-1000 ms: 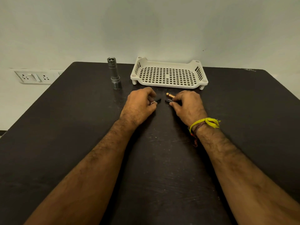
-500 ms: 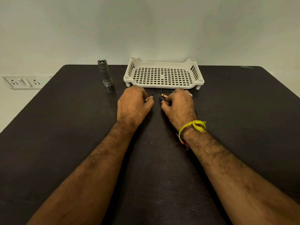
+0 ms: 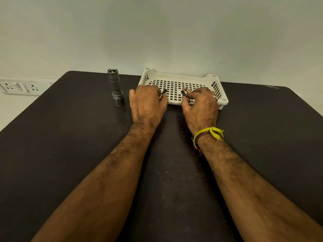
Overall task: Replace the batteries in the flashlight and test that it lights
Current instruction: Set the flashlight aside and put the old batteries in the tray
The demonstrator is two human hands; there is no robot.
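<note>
A grey metal flashlight (image 3: 115,88) stands upright on the dark table, head down, its open end up, left of both hands. My left hand (image 3: 147,103) pinches one small black-and-copper battery (image 3: 162,93) at the front left edge of the white tray (image 3: 178,79). My right hand (image 3: 201,106) grips two such batteries (image 3: 185,94) over the tray's front part. All the batteries are partly hidden by my fingers.
The dark table (image 3: 70,137) spreads wide around my arms, its back edge against a pale wall. A white socket strip (image 3: 19,86) is on the wall at the far left. The perforated tray sits at the back middle.
Both hands have lifted the batteries off the table and moved them forward, from in front of the tray to over its front edge. The flashlight has not moved.
</note>
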